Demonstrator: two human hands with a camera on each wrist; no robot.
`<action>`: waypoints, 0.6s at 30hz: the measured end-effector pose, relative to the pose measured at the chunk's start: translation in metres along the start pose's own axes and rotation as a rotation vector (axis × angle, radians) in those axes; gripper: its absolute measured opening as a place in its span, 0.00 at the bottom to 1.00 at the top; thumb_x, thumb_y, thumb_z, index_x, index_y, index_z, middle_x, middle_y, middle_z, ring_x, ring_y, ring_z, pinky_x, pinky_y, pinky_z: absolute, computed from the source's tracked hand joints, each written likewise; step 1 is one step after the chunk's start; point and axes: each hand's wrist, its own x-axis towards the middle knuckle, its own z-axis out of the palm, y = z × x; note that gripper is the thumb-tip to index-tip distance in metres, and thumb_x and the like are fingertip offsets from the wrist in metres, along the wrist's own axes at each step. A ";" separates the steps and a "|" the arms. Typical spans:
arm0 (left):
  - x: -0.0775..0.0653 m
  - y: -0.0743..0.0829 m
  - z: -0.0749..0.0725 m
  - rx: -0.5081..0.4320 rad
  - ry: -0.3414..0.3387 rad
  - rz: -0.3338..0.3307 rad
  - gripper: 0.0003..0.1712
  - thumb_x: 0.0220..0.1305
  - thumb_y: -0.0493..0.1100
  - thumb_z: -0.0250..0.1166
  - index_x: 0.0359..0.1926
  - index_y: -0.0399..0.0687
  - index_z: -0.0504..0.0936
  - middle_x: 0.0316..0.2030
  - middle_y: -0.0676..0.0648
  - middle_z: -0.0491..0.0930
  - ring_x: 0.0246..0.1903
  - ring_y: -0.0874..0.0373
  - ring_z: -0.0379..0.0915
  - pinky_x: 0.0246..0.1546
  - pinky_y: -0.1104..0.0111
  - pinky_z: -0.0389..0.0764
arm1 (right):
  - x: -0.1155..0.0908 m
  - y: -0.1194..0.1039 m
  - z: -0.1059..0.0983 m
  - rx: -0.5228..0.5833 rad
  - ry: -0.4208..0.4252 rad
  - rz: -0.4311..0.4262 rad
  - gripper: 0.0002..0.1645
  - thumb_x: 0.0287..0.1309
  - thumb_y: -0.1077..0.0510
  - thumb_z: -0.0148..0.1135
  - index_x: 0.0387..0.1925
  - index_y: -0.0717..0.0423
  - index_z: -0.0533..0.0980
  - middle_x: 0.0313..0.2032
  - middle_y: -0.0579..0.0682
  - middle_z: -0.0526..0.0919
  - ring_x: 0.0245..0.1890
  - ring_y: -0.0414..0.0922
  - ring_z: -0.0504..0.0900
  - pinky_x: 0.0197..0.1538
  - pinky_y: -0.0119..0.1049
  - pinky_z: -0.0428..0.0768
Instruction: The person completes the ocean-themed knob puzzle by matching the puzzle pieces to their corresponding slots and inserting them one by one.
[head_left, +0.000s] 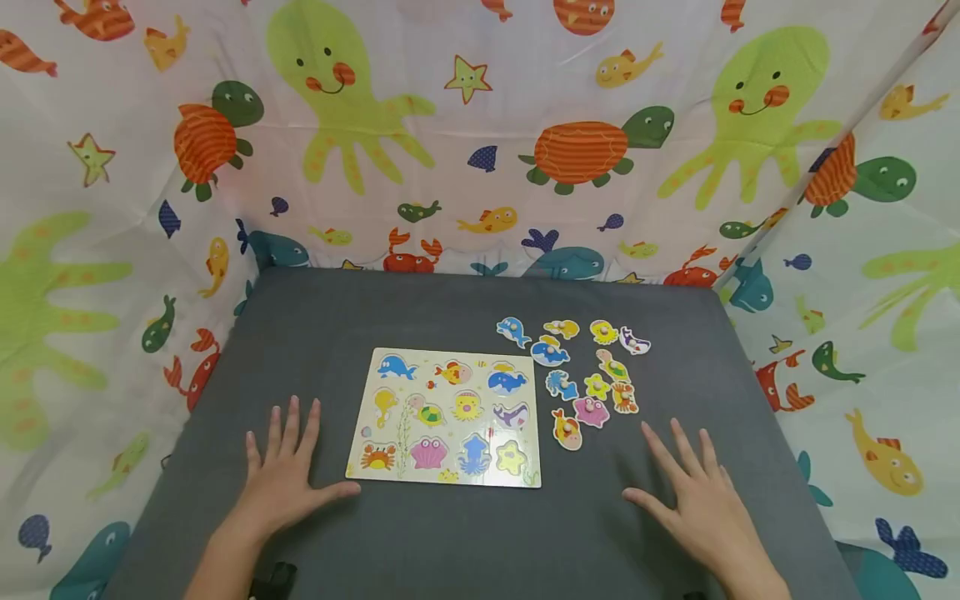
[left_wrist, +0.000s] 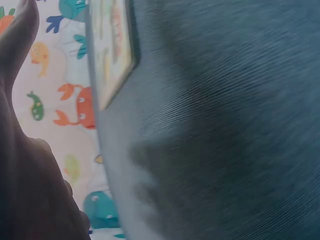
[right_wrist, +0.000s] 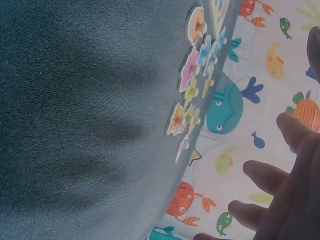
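On grey table (head_left: 450, 542) — 1 board (head_left: 448, 427) | 11 pieces (head_left: 597, 386) beside it | 1 left hand (head_left: 281, 482), 1 right hand (head_left: 697, 500) — fingers (head_left: 291, 427) wide

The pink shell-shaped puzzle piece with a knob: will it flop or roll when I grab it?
The pink piece is probably stiff, since its edge looks thick. It likely won't roll, lying flat on the dark grey table. Its raised knob should make pinching easy.

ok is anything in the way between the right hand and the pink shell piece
Nothing visible: in the head view, only grey tabletop shows between the right hand and the pink shell piece.
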 end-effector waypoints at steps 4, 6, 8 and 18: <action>0.007 -0.002 0.012 -0.063 -0.038 0.013 0.81 0.43 0.84 0.66 0.81 0.59 0.26 0.80 0.38 0.26 0.78 0.32 0.21 0.66 0.25 0.29 | 0.003 0.000 -0.006 0.029 -0.029 0.007 0.63 0.51 0.15 0.53 0.81 0.34 0.46 0.78 0.66 0.50 0.74 0.76 0.43 0.59 0.83 0.56; 0.010 -0.001 0.016 -0.089 -0.049 0.016 0.80 0.43 0.83 0.66 0.81 0.59 0.26 0.80 0.38 0.27 0.78 0.32 0.22 0.67 0.26 0.30 | 0.004 -0.001 -0.008 0.041 -0.048 0.012 0.64 0.51 0.14 0.51 0.81 0.35 0.47 0.78 0.66 0.51 0.74 0.75 0.46 0.57 0.83 0.60; 0.012 0.000 0.020 -0.102 -0.054 0.018 0.80 0.43 0.84 0.66 0.81 0.59 0.27 0.80 0.38 0.27 0.78 0.32 0.22 0.67 0.26 0.31 | 0.006 -0.004 -0.010 0.062 -0.065 0.009 0.65 0.49 0.12 0.50 0.81 0.36 0.48 0.77 0.66 0.51 0.73 0.75 0.49 0.56 0.82 0.63; 0.013 0.003 0.035 -0.134 -0.061 0.036 0.78 0.43 0.84 0.66 0.82 0.57 0.34 0.81 0.40 0.34 0.79 0.34 0.27 0.71 0.30 0.36 | 0.009 -0.018 -0.013 0.128 -0.062 -0.016 0.63 0.52 0.14 0.49 0.78 0.47 0.57 0.73 0.67 0.62 0.66 0.72 0.69 0.59 0.73 0.71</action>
